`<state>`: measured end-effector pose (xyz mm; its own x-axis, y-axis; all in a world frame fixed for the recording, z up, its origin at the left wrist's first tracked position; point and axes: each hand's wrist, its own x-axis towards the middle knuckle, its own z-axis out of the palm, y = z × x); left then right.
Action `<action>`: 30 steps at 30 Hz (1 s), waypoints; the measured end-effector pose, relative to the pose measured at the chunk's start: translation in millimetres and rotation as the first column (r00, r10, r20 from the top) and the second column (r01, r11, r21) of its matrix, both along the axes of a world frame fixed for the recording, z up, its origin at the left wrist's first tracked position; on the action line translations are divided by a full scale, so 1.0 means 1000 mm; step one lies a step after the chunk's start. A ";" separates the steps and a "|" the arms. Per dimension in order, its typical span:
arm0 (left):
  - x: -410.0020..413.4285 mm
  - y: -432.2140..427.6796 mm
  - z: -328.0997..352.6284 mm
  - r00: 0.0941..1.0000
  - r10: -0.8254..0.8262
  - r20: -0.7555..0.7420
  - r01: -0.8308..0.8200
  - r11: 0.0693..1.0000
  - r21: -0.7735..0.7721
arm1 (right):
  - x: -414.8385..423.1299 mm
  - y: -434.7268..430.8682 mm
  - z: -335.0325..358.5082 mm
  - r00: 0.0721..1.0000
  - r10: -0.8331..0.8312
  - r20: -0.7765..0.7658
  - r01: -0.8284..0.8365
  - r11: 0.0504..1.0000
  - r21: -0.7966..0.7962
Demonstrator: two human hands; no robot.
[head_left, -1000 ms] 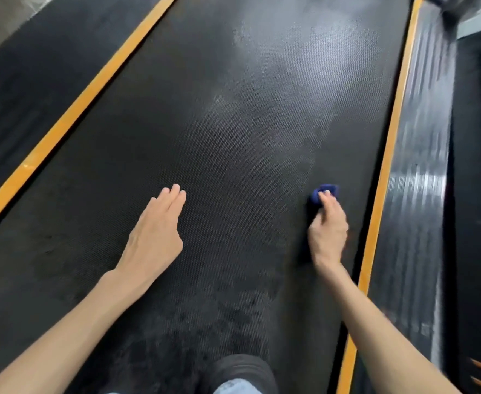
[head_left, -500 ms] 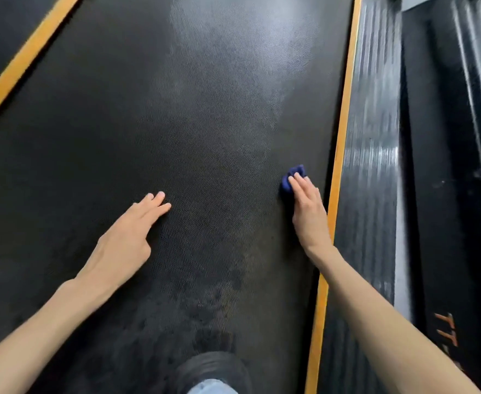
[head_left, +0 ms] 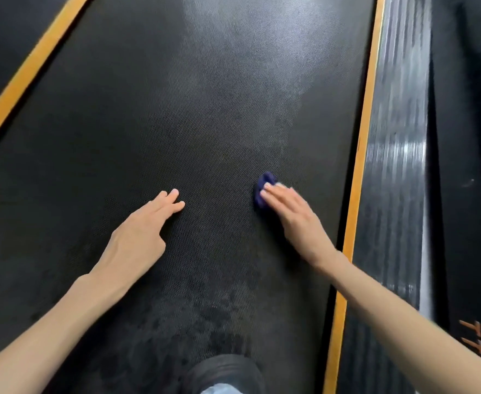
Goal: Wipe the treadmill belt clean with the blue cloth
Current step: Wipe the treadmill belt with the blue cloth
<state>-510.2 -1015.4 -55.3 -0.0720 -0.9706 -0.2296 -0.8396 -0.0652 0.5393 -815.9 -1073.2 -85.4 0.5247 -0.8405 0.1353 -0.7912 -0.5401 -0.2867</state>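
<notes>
The black textured treadmill belt [head_left: 193, 115] fills most of the view, with a pale sheen at the far end and darker damp patches near me. My right hand [head_left: 293, 217] lies flat on a small bunched blue cloth [head_left: 262, 189] and presses it onto the belt with straight fingers; only the cloth's far edge shows past the fingertips. My left hand [head_left: 139, 237] rests flat on the belt to the left, fingers straight, holding nothing.
Orange stripes border the belt on the left [head_left: 26, 72] and right [head_left: 358, 177]. A ribbed black side rail [head_left: 395, 155] runs along the right, with a black frame [head_left: 472, 194] beyond it. My knee [head_left: 222, 373] shows at the bottom edge.
My right hand has slid the blue cloth leftward, away from the right orange stripe toward the belt's middle. My left hand stays planted on the belt.
</notes>
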 end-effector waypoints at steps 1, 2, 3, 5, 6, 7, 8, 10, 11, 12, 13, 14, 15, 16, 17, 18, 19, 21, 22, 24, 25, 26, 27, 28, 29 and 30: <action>0.002 -0.001 0.001 1.000 -0.009 -0.008 0.009 1.000 0.014 | -0.008 -0.033 -0.002 0.978 -0.206 0.029 0.207 0.978 -0.012; 0.004 -0.002 0.002 1.000 -0.015 -0.018 0.015 1.000 0.025 | -0.015 -0.064 0.000 0.924 -0.377 0.065 0.377 0.926 0.011; 0.004 -0.003 0.004 0.999 -0.015 -0.028 0.016 0.999 0.027 | -0.018 -0.089 0.004 0.852 -0.514 0.097 0.510 0.858 0.065; 0.003 -0.004 0.007 0.999 -0.010 -0.039 0.010 1.000 0.021 | -0.009 -0.116 0.015 0.697 -0.705 0.128 0.694 0.709 0.127; 0.001 -0.003 0.008 0.999 -0.004 -0.044 0.004 1.000 0.018 | 0.006 -0.116 0.019 0.684 -0.713 0.152 0.708 0.700 0.097; 0.001 -0.003 0.006 0.999 0.003 -0.049 -0.003 1.000 0.018 | 0.026 -0.106 0.021 0.740 -0.644 0.192 0.650 0.759 0.042; 0.002 -0.003 0.004 0.998 0.010 -0.056 -0.009 1.000 0.018 | 0.049 -0.089 0.020 0.835 -0.506 0.218 0.520 0.854 -0.012; 0.002 -0.003 -0.001 0.997 0.009 -0.076 -0.009 1.000 0.007 | 0.100 -0.040 0.011 0.966 -0.171 0.194 0.179 0.984 -0.024; 0.002 -0.003 -0.002 0.997 -0.002 -0.079 0.001 1.000 -0.005 | 0.120 -0.016 0.006 0.985 -0.041 0.165 0.041 0.999 0.006; 0.002 -0.003 -0.003 0.997 -0.017 -0.080 0.016 1.000 -0.011 | 0.134 0.003 0.003 0.986 0.049 0.157 -0.057 0.997 0.048; 0.001 -0.003 -0.002 0.996 -0.023 -0.084 0.022 1.000 -0.014 | 0.136 0.011 0.002 0.981 0.121 0.149 -0.135 0.987 0.090; 0.002 -0.003 -0.001 0.996 -0.017 -0.091 0.015 1.000 -0.014 | 0.124 0.009 0.001 0.973 0.193 0.126 -0.208 0.972 0.111; 0.002 -0.003 0.000 0.995 -0.005 -0.098 0.004 1.000 -0.008 | 0.103 -0.001 0.002 0.970 0.228 0.084 -0.237 0.964 0.119; 0.003 -0.003 0.002 0.995 0.002 -0.104 -0.002 1.000 0.007 | 0.077 -0.015 0.001 0.980 0.194 0.050 -0.198 0.974 0.112; 0.003 -0.003 0.003 0.995 0.001 -0.104 0.001 1.000 0.022 | 0.048 -0.032 0.001 0.996 0.079 0.032 -0.081 0.993 0.084; 0.004 -0.003 0.005 0.995 -0.003 -0.101 0.007 0.999 0.035 | 0.015 -0.051 0.002 0.995 -0.098 0.028 0.095 0.993 0.069; 0.004 -0.004 0.006 0.995 -0.008 -0.099 0.012 0.999 0.047 | -0.014 -0.066 0.005 0.961 -0.274 0.025 0.271 0.959 0.085; 0.002 -0.005 0.005 0.996 -0.024 -0.090 0.028 0.999 0.042 | -0.049 -0.079 0.012 0.876 -0.483 -0.011 0.479 0.865 0.147; 0.001 -0.004 0.004 0.996 -0.039 -0.078 0.040 0.999 0.021 | -0.050 -0.077 0.014 0.860 -0.509 -0.017 0.505 0.848 0.160; -0.001 0.000 0.000 0.997 -0.059 -0.052 0.057 0.998 -0.034 | -0.033 -0.051 0.016 0.877 -0.481 0.020 0.474 0.870 0.135; -0.002 0.003 -0.003 0.997 -0.054 -0.046 0.051 0.997 -0.057 | -0.024 -0.027 0.015 0.895 -0.444 0.045 0.436 0.892 0.122; -0.003 0.006 -0.005 0.998 -0.044 -0.044 0.041 0.996 -0.076 | -0.015 0.005 0.015 0.918 -0.392 0.056 0.382 0.914 0.137; -0.004 0.008 -0.005 0.998 -0.037 -0.043 0.032 0.995 -0.093 | -0.008 0.042 0.015 0.945 -0.324 0.045 0.313 0.935 0.169; -0.004 0.010 -0.005 0.999 -0.032 -0.039 0.027 0.994 -0.109 | -0.004 0.080 0.015 0.973 -0.230 0.026 0.222 0.957 0.188; -0.004 0.012 -0.005 0.999 -0.027 -0.033 0.023 0.993 -0.119 | -0.001 0.117 0.017 0.994 -0.112 -0.002 0.110 0.972 0.209; -0.003 0.013 -0.005 0.999 -0.020 -0.026 0.017 0.993 -0.120 | -0.001 0.149 0.018 0.999 0.020 -0.035 -0.012 0.973 0.229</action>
